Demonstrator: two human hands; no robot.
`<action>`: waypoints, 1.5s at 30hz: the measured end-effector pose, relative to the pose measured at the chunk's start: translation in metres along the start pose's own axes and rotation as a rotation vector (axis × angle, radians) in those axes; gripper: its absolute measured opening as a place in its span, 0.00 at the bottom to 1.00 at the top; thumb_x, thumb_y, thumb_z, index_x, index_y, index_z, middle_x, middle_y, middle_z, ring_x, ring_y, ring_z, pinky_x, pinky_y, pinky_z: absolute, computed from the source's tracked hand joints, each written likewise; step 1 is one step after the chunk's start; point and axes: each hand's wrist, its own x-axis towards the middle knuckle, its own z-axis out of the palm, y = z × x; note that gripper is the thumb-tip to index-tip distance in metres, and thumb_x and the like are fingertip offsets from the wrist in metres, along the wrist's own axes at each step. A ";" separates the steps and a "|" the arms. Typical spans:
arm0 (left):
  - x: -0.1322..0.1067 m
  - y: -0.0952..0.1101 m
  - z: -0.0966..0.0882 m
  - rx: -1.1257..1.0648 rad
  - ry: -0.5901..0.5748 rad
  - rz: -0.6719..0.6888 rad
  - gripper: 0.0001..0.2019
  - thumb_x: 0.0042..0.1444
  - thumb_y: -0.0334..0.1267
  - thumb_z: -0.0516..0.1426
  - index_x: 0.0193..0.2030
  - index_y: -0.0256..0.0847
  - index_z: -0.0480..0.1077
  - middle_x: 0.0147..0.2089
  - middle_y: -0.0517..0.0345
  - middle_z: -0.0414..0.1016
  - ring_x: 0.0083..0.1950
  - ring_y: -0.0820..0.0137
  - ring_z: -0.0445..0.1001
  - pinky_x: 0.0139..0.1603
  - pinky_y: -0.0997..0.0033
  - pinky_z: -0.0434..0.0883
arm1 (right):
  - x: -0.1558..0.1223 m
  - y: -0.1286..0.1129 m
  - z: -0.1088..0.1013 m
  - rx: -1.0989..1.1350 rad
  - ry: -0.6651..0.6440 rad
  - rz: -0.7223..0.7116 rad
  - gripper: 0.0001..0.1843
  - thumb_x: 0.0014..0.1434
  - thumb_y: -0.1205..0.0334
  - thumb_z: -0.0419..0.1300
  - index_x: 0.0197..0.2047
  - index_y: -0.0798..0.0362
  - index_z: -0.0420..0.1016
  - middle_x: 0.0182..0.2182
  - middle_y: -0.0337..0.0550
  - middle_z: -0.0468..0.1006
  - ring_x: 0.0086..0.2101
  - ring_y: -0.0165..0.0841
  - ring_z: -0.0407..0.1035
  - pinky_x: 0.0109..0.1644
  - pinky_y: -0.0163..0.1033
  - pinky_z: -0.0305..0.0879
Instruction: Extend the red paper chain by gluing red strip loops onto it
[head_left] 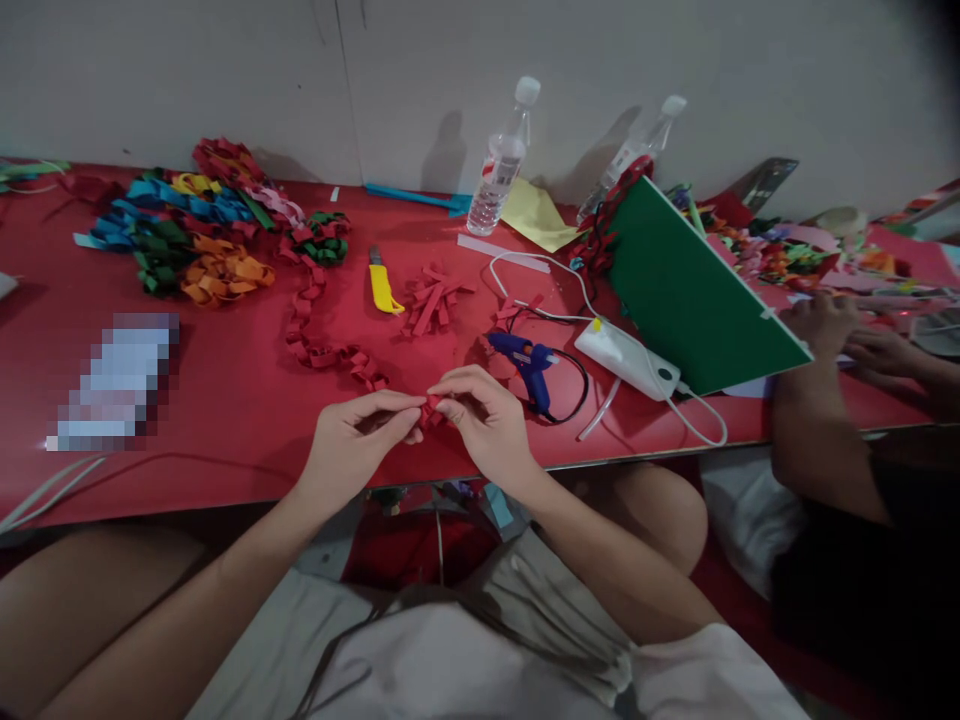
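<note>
Near the table's front edge, my left hand [367, 435] and my right hand [484, 415] meet, both pinching a small red paper link [431, 410]. Fingers hide part of the link. A red paper chain [307, 330] runs from just behind my left fingers back toward a colourful heap of paper chains [202, 230]. Beyond my hands lies a loose pile of red paper strips [435, 300]. Beside that pile is a yellow utility knife [382, 285]. Right of my right hand rests a blue hot glue gun [529, 365] with a black cord.
A white power strip [626, 360] with cables lies on the right, before a leaning green board [690, 290]. Two water bottles [499, 165] stand near the wall. A blurred phone [120, 380] lies left. At far right, another person's hands [825, 325] work among paper pieces.
</note>
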 end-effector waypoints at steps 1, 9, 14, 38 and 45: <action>0.000 0.001 0.000 -0.010 -0.003 -0.026 0.06 0.57 0.38 0.64 0.40 0.40 0.80 0.30 0.59 0.80 0.30 0.75 0.79 0.36 0.77 0.78 | 0.001 0.000 0.000 -0.008 -0.005 -0.007 0.04 0.63 0.62 0.63 0.40 0.50 0.80 0.38 0.43 0.77 0.40 0.32 0.72 0.42 0.38 0.70; -0.002 -0.003 0.003 0.036 0.150 0.018 0.09 0.54 0.39 0.66 0.40 0.38 0.77 0.32 0.58 0.81 0.27 0.75 0.78 0.30 0.79 0.77 | -0.005 -0.002 0.006 -0.043 0.078 0.027 0.04 0.63 0.60 0.63 0.41 0.50 0.73 0.38 0.42 0.71 0.36 0.31 0.68 0.40 0.38 0.67; -0.002 -0.006 0.007 0.113 0.207 0.089 0.09 0.54 0.39 0.65 0.41 0.39 0.78 0.36 0.55 0.82 0.35 0.71 0.81 0.37 0.76 0.79 | -0.009 -0.002 0.011 -0.054 -0.048 0.060 0.05 0.62 0.60 0.63 0.36 0.51 0.73 0.37 0.42 0.71 0.35 0.30 0.67 0.38 0.37 0.65; -0.001 -0.018 0.000 0.633 -0.002 0.501 0.14 0.62 0.41 0.60 0.53 0.46 0.74 0.50 0.53 0.80 0.51 0.65 0.76 0.56 0.62 0.71 | -0.005 -0.001 0.002 0.248 -0.141 0.228 0.16 0.57 0.49 0.67 0.29 0.52 0.71 0.30 0.38 0.72 0.33 0.29 0.68 0.40 0.37 0.66; -0.001 -0.020 -0.001 0.627 0.028 0.532 0.12 0.62 0.36 0.60 0.53 0.46 0.74 0.48 0.54 0.80 0.49 0.68 0.76 0.54 0.65 0.71 | -0.003 0.003 0.000 0.285 -0.180 0.289 0.18 0.52 0.47 0.70 0.31 0.52 0.73 0.31 0.37 0.71 0.33 0.29 0.66 0.41 0.37 0.66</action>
